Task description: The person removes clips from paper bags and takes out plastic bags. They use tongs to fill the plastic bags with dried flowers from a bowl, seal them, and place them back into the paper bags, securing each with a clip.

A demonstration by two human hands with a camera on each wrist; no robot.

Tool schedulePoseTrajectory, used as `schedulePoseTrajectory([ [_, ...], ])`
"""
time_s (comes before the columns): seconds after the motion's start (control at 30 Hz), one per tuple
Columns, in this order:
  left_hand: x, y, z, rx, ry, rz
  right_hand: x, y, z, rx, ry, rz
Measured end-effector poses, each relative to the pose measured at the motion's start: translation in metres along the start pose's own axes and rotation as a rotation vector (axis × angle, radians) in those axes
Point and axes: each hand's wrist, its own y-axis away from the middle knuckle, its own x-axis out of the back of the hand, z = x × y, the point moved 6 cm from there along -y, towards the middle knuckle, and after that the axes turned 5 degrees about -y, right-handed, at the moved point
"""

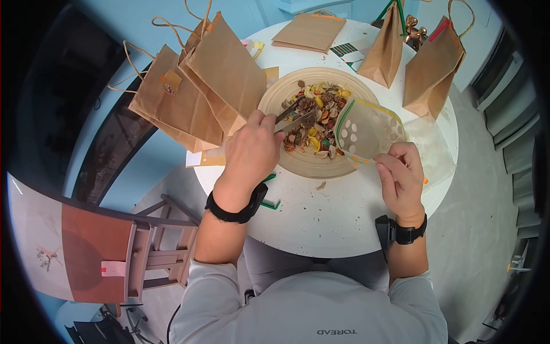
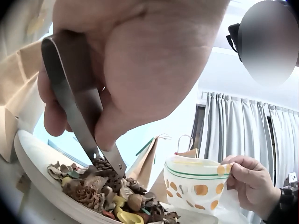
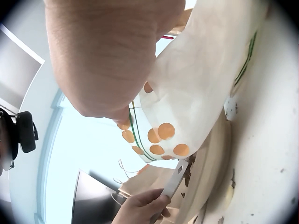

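Note:
My left hand (image 1: 252, 152) holds metal tongs (image 1: 296, 122), their arms pointing down into a heap of potpourri (image 1: 323, 123). In the left wrist view the tips of the tongs (image 2: 77, 100) are at a small brown pine cone (image 2: 103, 164) on top of the heap. The dried petals, cones and yellow pieces lie on a round wooden tray (image 1: 298, 163). By its rim, my right hand (image 1: 403, 178) pinches a zip bag (image 1: 372, 132) printed with orange dots. The bag's mouth gapes toward the potpourri.
Brown paper bags (image 1: 229, 74) stand at the left of the white table (image 1: 303, 229), and another paper bag (image 1: 435, 74) at the right. A flat paper bag (image 1: 309, 31) lies at the back. Green clips (image 1: 270, 204) and crumbs lie near the front.

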Motion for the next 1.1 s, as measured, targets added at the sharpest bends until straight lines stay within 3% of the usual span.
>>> schedulePoseTrajectory([
  [0.17, -0.002, -0.001, 0.006, -0.096, 0.056, 0.091, 0.000, 0.000, 0.000, -0.020, -0.016, 0.010],
  [0.37, 0.036, 0.011, 0.037, -0.153, 0.254, 0.139, -0.002, -0.002, 0.001, -0.031, 0.012, -0.006],
  [0.57, 0.031, 0.014, 0.079, -0.406, 0.233, 0.096, -0.002, -0.001, 0.002, -0.017, 0.005, 0.000],
  [0.73, 0.049, 0.025, 0.023, -0.178, 0.271, 0.078, 0.000, 0.001, 0.008, -0.059, -0.006, 0.048],
  [0.87, 0.028, 0.035, -0.012, -0.022, 0.063, 0.062, -0.001, -0.001, 0.003, -0.039, -0.019, 0.033],
  [0.97, 0.011, 0.034, -0.010, -0.114, -0.015, 0.045, -0.001, -0.001, 0.002, -0.028, -0.013, 0.016],
  [1.1, -0.002, 0.024, -0.008, -0.099, -0.007, 0.065, 0.000, -0.001, 0.003, -0.024, -0.020, 0.022],
])
